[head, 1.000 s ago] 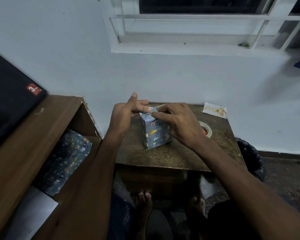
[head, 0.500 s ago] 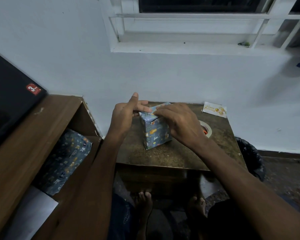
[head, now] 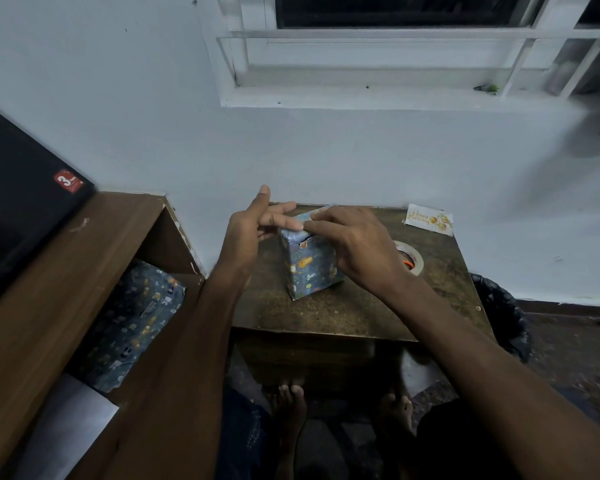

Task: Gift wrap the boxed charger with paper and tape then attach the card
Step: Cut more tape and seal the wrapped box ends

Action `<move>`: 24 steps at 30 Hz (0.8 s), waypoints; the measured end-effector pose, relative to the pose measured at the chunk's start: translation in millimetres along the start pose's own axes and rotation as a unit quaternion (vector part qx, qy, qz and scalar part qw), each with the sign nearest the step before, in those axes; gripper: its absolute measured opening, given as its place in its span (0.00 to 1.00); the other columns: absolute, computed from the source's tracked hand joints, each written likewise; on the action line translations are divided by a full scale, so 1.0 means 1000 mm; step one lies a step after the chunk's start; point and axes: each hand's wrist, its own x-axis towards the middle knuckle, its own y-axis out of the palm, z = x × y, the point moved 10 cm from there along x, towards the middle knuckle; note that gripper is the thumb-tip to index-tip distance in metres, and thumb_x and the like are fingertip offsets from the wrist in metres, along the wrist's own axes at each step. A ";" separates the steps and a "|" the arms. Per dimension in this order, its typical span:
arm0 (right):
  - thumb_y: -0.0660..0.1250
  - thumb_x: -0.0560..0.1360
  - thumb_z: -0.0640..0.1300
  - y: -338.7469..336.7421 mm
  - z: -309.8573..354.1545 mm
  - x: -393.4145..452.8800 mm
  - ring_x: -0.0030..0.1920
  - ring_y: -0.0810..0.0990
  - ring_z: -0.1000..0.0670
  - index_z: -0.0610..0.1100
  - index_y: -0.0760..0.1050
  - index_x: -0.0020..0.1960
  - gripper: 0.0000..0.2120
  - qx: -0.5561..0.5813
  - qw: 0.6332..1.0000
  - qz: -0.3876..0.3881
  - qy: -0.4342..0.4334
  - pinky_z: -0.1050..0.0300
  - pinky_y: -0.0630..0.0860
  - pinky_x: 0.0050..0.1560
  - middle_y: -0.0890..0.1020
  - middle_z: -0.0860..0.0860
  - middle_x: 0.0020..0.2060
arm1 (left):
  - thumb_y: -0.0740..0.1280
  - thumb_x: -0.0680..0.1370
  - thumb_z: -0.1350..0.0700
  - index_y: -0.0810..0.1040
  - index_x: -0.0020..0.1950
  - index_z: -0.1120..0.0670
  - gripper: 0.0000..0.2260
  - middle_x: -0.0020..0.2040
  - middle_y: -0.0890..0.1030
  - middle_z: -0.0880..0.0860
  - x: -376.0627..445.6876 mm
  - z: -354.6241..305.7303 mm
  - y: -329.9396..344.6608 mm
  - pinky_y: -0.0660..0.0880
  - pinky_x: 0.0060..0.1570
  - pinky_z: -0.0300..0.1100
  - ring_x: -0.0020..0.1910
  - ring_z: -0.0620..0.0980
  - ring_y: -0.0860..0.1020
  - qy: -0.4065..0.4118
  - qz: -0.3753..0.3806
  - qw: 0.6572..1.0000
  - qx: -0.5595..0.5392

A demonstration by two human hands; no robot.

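Observation:
The box (head: 309, 268), wrapped in blue patterned paper, stands upright on a small brown table (head: 326, 313). A gap still shows in the paper at its top front. My left hand (head: 250, 230) touches the box's top left edge with straight fingers, thumb raised. My right hand (head: 357, 244) reaches over the top from the right and pinches the upper paper flap, its fingertips meeting those of the left hand. A white birthday card (head: 428, 219) lies at the table's back right corner. A tape roll (head: 417, 263) lies behind my right wrist, partly hidden.
A wooden shelf unit (head: 66, 271) stands at the left, with spare blue wrapping paper (head: 136, 320) inside and a black flat object (head: 21, 202) on top. A black bag (head: 503, 313) sits right of the table. The wall is just behind the table, and bare feet show below.
My right hand has brought the top flap lower over the box and its fingers have moved left to meet the left hand. The box has stayed in place.

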 end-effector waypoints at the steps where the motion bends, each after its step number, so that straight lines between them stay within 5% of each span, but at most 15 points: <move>1: 0.74 0.68 0.28 0.000 0.000 0.000 0.55 0.81 0.43 0.49 0.82 0.66 0.30 -0.002 1.000 -0.001 -0.001 0.51 0.71 0.53 0.83 0.51 0.58 | 0.53 0.88 0.40 0.90 0.42 0.57 0.33 0.61 0.87 0.50 0.001 0.001 0.000 0.69 0.76 0.54 0.65 0.47 0.82 -0.003 -0.001 1.000 0.008; 6: 0.75 0.64 0.27 -0.003 0.001 0.000 0.55 0.82 0.42 0.47 0.82 0.62 0.30 -0.012 1.000 -0.014 0.000 0.51 0.73 0.54 0.84 0.50 0.59 | 0.57 0.80 0.34 0.90 0.42 0.57 0.32 0.61 0.87 0.48 0.002 0.000 0.000 0.72 0.72 0.51 0.63 0.45 0.83 0.003 -0.012 1.000 0.006; 17: 0.71 0.66 0.27 -0.003 0.006 -0.001 0.54 0.81 0.42 0.46 0.78 0.60 0.27 -0.025 1.000 -0.012 -0.007 0.51 0.72 0.57 0.84 0.50 0.58 | 0.55 0.86 0.38 0.90 0.42 0.52 0.30 0.60 0.87 0.45 -0.001 -0.008 -0.005 0.73 0.58 0.45 0.64 0.40 0.81 0.033 -0.034 0.998 0.031; 21: 0.69 0.70 0.28 -0.004 0.012 -0.003 0.61 0.80 0.43 0.47 0.78 0.66 0.28 -0.020 0.999 -0.005 -0.037 0.49 0.73 0.62 0.82 0.49 0.63 | 0.56 0.88 0.43 0.90 0.38 0.48 0.29 0.55 0.87 0.43 -0.003 -0.010 -0.005 0.73 0.59 0.45 0.65 0.39 0.81 0.044 -0.037 0.998 0.039; 24: 0.71 0.71 0.28 -0.002 0.013 -0.006 0.67 0.77 0.42 0.49 0.78 0.66 0.28 -0.017 0.998 0.009 -0.059 0.47 0.71 0.66 0.80 0.48 0.65 | 0.56 0.88 0.43 0.90 0.38 0.48 0.29 0.61 0.86 0.49 -0.002 -0.010 -0.006 0.74 0.60 0.45 0.65 0.40 0.81 0.049 -0.043 0.997 0.040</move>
